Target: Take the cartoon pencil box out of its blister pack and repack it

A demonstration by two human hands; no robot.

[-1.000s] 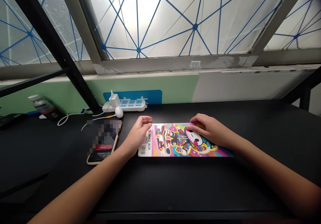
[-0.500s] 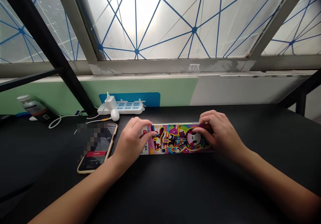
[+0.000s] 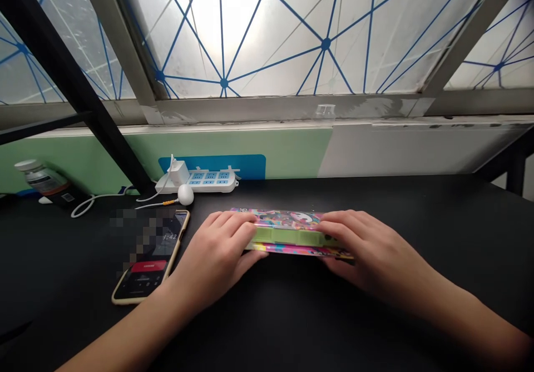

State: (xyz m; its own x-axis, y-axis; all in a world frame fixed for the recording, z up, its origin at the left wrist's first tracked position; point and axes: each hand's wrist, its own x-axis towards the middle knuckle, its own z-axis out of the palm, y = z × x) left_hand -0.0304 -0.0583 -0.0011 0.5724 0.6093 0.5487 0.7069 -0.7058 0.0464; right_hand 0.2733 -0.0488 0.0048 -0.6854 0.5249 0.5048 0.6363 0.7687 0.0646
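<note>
black desk [image 3: 421, 222], centre of frame: cartoon-printed pencil box [image 3: 283, 218], lying flat, printed halves parted around a lime-green inner strip [image 3: 287, 237]. left hand [image 3: 214, 258] and right hand [image 3: 375, 249] at either end, fingers curled over it, gripping firmly.
</note>
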